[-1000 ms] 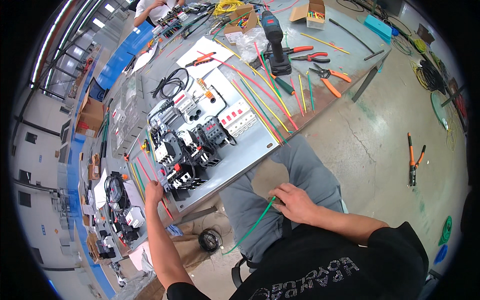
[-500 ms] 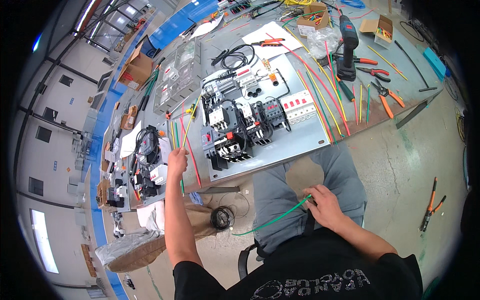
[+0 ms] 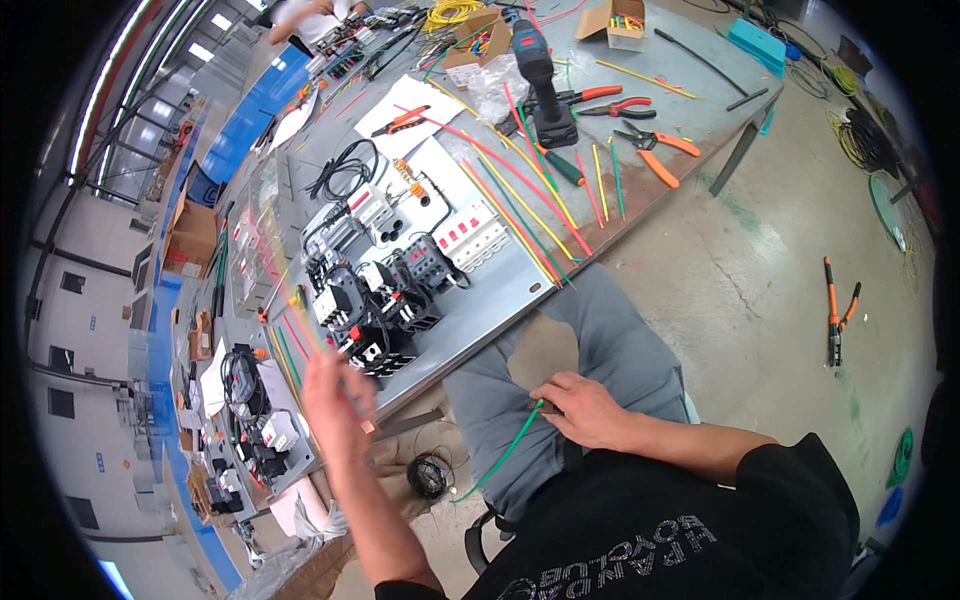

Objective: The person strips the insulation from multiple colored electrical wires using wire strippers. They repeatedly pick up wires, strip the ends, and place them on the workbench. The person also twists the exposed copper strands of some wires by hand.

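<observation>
Two hands busy: right hand [image 3: 585, 410] pinches green wire [image 3: 500, 462] on the lap at 6 o'clock; light, limp, grip near end. Left hand [image 3: 335, 400] blurred, raises coloured wires [image 3: 300, 325]; grasp unclear.

Green wire [image 3: 508, 449] in right hand [image 3: 583, 410]. Grey trousers [image 3: 610, 345]. Black shirt [image 3: 650, 530], grey lettering. Orange-handled pliers [image 3: 655, 150]. Grey metal panel [image 3: 480, 300]. Red, yellow, green wire lengths [image 3: 530, 195] on bench.
</observation>
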Tool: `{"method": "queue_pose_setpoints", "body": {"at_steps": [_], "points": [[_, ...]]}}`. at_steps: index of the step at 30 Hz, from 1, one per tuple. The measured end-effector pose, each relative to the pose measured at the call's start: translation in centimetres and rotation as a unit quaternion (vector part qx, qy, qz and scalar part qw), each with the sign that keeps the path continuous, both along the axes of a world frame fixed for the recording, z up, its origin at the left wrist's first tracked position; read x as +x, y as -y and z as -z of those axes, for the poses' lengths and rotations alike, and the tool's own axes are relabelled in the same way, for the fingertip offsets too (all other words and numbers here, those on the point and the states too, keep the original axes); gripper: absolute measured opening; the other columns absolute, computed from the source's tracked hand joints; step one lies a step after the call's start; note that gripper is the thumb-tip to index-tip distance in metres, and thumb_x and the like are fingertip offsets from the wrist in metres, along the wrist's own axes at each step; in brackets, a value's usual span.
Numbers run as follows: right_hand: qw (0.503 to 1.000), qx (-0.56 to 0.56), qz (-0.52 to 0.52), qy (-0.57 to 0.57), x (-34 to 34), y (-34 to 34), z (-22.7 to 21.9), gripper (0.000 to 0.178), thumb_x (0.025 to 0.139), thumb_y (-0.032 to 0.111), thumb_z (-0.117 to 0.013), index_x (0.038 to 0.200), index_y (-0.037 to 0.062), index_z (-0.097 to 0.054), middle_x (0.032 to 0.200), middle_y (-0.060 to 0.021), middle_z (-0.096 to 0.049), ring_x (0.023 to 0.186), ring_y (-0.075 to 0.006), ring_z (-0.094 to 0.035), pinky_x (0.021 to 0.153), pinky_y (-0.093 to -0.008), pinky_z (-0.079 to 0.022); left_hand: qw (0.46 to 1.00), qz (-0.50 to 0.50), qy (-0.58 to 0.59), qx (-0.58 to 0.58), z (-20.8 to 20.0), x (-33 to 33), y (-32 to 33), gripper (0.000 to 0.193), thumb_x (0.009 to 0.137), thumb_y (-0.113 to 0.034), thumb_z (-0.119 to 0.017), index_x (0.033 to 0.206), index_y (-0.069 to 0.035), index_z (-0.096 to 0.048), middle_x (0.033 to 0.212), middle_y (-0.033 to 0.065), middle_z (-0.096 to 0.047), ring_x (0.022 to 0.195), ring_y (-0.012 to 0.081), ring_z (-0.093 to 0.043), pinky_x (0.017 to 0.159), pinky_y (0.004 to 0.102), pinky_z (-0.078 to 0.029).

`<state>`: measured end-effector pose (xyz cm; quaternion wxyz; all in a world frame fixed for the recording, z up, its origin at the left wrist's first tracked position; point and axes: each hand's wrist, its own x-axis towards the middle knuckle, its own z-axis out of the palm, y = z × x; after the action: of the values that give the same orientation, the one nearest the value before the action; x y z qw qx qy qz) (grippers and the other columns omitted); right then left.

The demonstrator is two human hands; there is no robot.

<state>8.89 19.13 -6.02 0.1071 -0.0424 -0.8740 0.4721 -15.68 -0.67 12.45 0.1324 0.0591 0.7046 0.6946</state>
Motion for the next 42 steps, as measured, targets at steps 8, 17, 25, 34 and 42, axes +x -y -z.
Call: {"method": "queue_pose_setpoints", "body": {"at_steps": [8,17,25,34,42], "points": [[1.000,0.007,0.009,0.011,2.1,-0.8,-0.9,0.040,0.089,0.012,-0.078,0.127,0.0089,-0.066,0.117,-0.0128,-0.065,0.109,-0.0376,-0.066,0.092,-0.0481,-0.058,0.978,0.178,0.076,0.073,6.4,3.9,-20.0,0.022,0.115,-0.027,-0.051,0.108,-0.007,-0.054,0.073,0.0055,-0.056,0.054,0.0190,-0.057,0.048,0.0321,-0.043],[1.000,-0.008,0.010,-0.004,2.3,-1.4,-0.5,0.038,0.089,0.013,-0.079,0.125,0.0069,-0.066,0.115,-0.0141,-0.066,0.109,-0.0378,-0.067,0.093,-0.0477,-0.057,0.979,0.177,0.100,-0.017,12.3,1.7,-28.7,0.023,0.116,-0.027,-0.048,0.112,-0.004,-0.050,0.074,0.0085,-0.062,0.055,0.0200,-0.064,0.045,0.0323,-0.047],[1.000,-0.017,0.002,0.008,2.3,-1.8,-0.3,0.039,0.090,0.013,-0.077,0.127,0.0069,-0.066,0.118,-0.0144,-0.066,0.110,-0.0379,-0.066,0.096,-0.0477,-0.056,0.969,0.210,0.091,-0.089,13.7,1.4,-29.6,0.026,0.113,-0.028,-0.058,0.110,-0.002,-0.055,0.078,0.0082,-0.065,0.055,0.0175,-0.065,0.041,0.0294,-0.049],[1.000,-0.013,-0.002,0.003,2.0,-1.6,-0.8,0.036,0.092,0.012,-0.076,0.126,0.0054,-0.067,0.117,-0.0157,-0.067,0.110,-0.0381,-0.067,0.095,-0.0483,-0.056,0.963,0.231,0.093,-0.107,13.9,1.2,-29.2,0.029,0.107,-0.022,-0.066,0.119,0.004,-0.059,0.083,0.0095,-0.069,0.060,0.0182,-0.071,0.044,0.0277,-0.052],[1.000,0.001,0.002,0.008,2.0,-1.7,-1.1,0.033,0.094,0.014,-0.075,0.125,0.0049,-0.067,0.116,-0.0159,-0.068,0.109,-0.0391,-0.067,0.091,-0.0488,-0.057,0.957,0.252,0.084,-0.116,13.0,1.7,-29.3,0.037,0.105,-0.024,-0.069,0.127,0.005,-0.063,0.079,0.0069,-0.069,0.060,0.0141,-0.068,0.047,0.0263,-0.054]]}}
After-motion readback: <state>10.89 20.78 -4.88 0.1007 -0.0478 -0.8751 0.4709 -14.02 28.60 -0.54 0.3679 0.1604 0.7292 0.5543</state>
